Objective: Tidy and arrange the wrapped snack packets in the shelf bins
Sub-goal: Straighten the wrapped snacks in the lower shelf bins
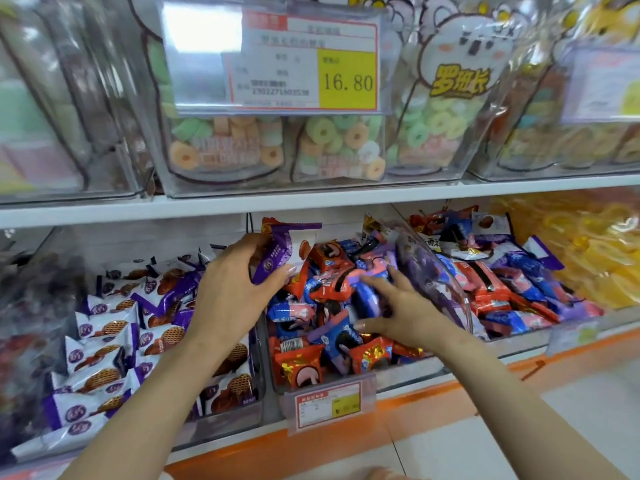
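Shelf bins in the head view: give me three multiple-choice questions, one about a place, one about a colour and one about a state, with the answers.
1. The right hand rests:
A. on a trolley
B. on the red and blue packets in the middle bin
C. on a door handle

2. The packet gripped by the left hand is mostly:
A. green
B. purple
C. black

3. The middle bin is:
A. empty
B. heaped with packets
C. holding one packet

Answers:
1. B, its fingers lie spread on the heap.
2. B, the wrapper shows purple above the thumb.
3. B, packets pile up across it.
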The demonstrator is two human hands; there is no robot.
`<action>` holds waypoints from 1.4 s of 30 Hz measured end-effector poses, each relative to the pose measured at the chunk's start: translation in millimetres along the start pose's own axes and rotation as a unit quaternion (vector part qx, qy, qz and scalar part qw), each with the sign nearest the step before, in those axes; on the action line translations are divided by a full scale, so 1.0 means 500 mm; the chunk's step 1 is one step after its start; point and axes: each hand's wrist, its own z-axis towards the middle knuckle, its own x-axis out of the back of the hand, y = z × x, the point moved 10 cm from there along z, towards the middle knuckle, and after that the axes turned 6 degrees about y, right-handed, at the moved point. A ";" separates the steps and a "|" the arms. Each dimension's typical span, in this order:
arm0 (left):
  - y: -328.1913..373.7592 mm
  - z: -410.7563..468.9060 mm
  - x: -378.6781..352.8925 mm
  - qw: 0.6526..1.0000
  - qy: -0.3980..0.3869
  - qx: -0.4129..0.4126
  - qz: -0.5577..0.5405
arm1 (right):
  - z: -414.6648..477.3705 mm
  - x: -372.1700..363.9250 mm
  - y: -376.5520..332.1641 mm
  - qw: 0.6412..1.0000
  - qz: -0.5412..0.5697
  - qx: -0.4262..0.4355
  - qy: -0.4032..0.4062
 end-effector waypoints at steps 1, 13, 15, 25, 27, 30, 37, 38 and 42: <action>0.002 -0.001 0.000 1.000 0.001 -0.003 0.001 | -0.003 -0.011 -0.011 0.999 0.034 0.009 -0.015; 0.018 -0.006 -0.004 0.999 -0.006 -0.024 0.037 | -0.035 0.113 0.011 0.964 0.245 0.000 0.100; 0.012 0.000 0.012 0.998 0.019 -0.031 0.060 | -0.039 0.104 0.013 0.971 0.215 -0.005 0.104; -0.107 -0.018 0.056 0.965 -0.073 0.060 0.243 | 0.029 0.027 -0.117 0.974 0.045 0.161 0.155; -0.117 -0.020 0.064 0.970 -0.087 0.078 0.212 | 0.051 -0.007 -0.158 0.970 -0.006 0.191 0.150; -0.096 -0.007 0.097 0.972 -0.029 0.047 0.228 | 0.070 -0.066 -0.209 0.970 -0.055 0.221 0.088; -0.083 -0.012 0.068 0.980 -0.052 0.016 0.190 | 0.066 -0.058 -0.211 0.962 0.211 0.158 -0.073; -0.080 -0.011 0.064 0.981 -0.057 0.013 0.186 | 0.061 -0.045 -0.204 0.950 0.270 0.139 -0.074; -0.066 -0.013 0.030 0.980 -0.092 0.005 0.174 | 0.086 0.041 -0.180 0.947 0.264 0.118 0.140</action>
